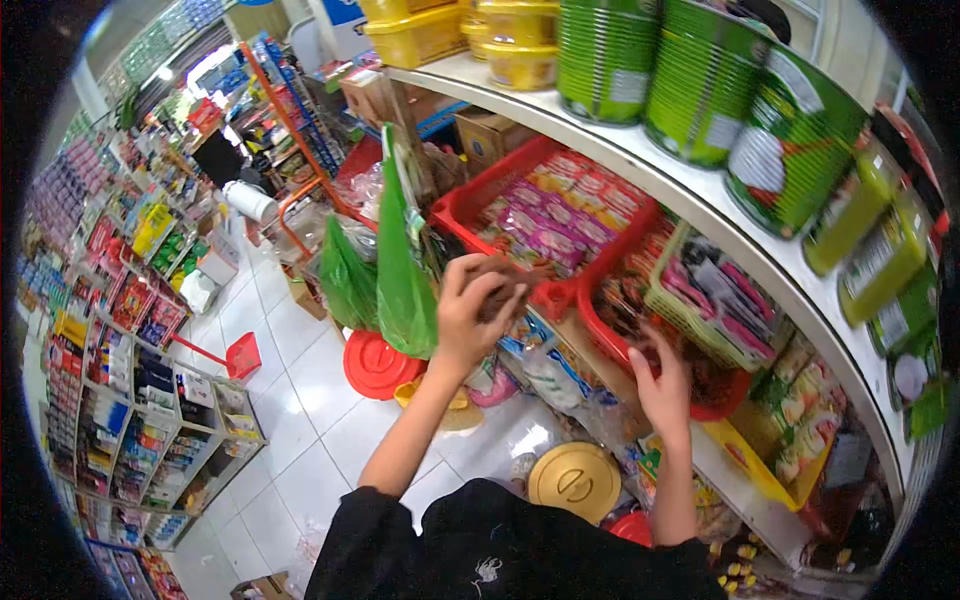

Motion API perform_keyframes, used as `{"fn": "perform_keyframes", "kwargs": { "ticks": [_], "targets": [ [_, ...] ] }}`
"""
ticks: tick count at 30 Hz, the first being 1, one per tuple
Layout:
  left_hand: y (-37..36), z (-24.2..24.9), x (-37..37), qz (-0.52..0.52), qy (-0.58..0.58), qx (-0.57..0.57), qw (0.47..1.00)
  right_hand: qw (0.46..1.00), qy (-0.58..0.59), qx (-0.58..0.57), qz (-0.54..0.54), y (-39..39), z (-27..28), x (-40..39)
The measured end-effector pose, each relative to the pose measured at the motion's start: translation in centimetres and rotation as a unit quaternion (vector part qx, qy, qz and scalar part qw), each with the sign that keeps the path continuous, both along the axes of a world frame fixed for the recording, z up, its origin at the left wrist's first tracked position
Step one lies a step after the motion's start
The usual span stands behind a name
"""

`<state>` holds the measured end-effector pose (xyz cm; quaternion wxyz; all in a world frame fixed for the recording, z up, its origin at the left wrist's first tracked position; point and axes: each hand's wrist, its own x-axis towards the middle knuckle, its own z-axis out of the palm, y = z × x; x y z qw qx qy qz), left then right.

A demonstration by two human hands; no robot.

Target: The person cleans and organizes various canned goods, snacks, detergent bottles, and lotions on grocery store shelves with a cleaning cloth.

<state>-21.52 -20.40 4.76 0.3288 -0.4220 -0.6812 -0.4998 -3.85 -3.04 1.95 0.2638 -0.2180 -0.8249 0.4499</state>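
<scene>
My left hand [478,305] is raised in front of the red basket [452,212] of purple and red packets. Its fingers curl round something dark brown that I cannot make out. My right hand [662,385] is at the near edge of a second red basket [600,325], which holds loose dark brown and reddish goods. The fingers of that hand are apart, and nothing shows between them. Beside it, a pale yellow-green basket [690,310] carries pink and black packets.
Large green cans [690,90], yellow tubs [420,40] and bottles [890,250] stand on the white shelf above. Green plastic bags [400,260] hang at the left. A red lid [380,365] and a gold-coloured lid [574,482] are low down. Stocked shelves [150,420] line the far left.
</scene>
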Motion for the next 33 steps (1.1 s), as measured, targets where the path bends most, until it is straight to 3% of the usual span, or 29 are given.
{"fn": "perform_keyframes", "kwargs": {
  "ticks": [1,3,5,9,15,21,25,27,33],
  "targets": [
    [1.0,0.2,-0.4,-0.002,-0.029,-0.013,0.999,0.99,-0.049,0.129,-0.032,-0.6,-0.8,-0.2],
    [3.3,-1.3,-1.4,-0.006,-0.076,0.016,0.997,0.911,-0.138,0.375,-0.102,-1.3,-2.0,-0.8],
    [5.2,-4.0,-2.5,0.048,-0.002,-0.063,0.997,0.904,-0.151,0.377,-0.133,-1.6,-2.4,-1.3],
    [7.4,-7.5,-3.1,-0.026,0.039,-0.057,0.997,0.892,-0.164,0.388,-0.166,-1.5,-2.8,-1.8],
    [6.1,-8.0,-5.5,-0.06,0.075,-0.097,0.991,0.864,-0.116,0.447,-0.2,-1.2,-3.6,-2.5],
    [3.4,-8.5,-12.0,0.035,0.083,-0.097,0.991,0.847,-0.106,0.477,-0.209,-1.0,-4.0,-2.7],
    [2.2,-8.8,-16.5,0.089,0.098,-0.158,0.979,0.84,-0.124,0.485,-0.209,-1.2,-3.9,-2.6],
    [1.9,-8.6,-18.0,0.079,0.078,-0.188,0.976,0.834,-0.131,0.494,-0.21,-1.1,-4.1,-2.6],
    [3.4,-8.0,-19.2,0.212,0.013,-0.234,0.949,0.839,-0.111,0.491,-0.206,-1.1,-4.2,-2.5]
  ]
}}
